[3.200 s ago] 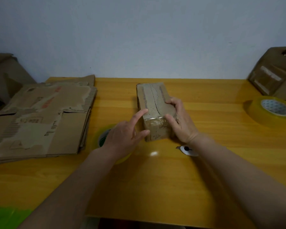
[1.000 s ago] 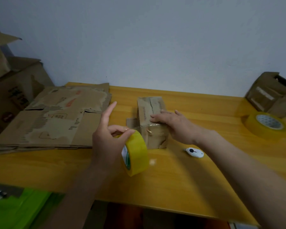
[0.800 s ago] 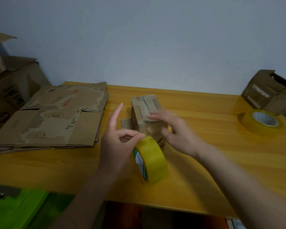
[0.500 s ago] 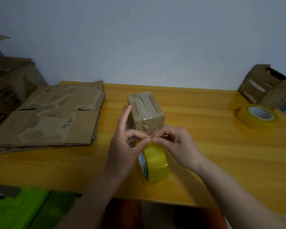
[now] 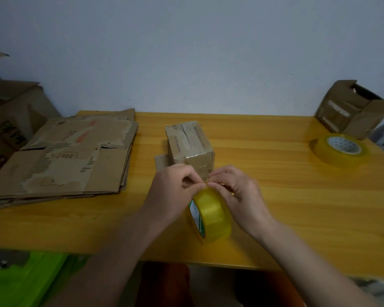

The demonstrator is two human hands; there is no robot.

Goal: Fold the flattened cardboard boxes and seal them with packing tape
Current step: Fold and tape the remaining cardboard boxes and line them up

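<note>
A small folded cardboard box (image 5: 190,144) stands in the middle of the yellow wooden table (image 5: 286,196), its near end taped. Just in front of it a yellow packing tape roll (image 5: 211,214) stands on edge. My left hand (image 5: 173,193) grips the top of the roll with curled fingers. My right hand (image 5: 239,193) pinches at the roll's top edge, fingertips meeting those of the left hand. A stack of flattened cardboard boxes (image 5: 62,156) lies at the table's left.
A second tape roll (image 5: 339,149) lies flat at the far right, beside an open cardboard box (image 5: 353,109). Larger cartons (image 5: 11,111) stand off the table's left end. Something green (image 5: 24,280) sits below the near left edge.
My left hand lifted the tape roll from the table and stood it before the box. My right hand left the box and came to the roll's top. The box has turned slightly.
</note>
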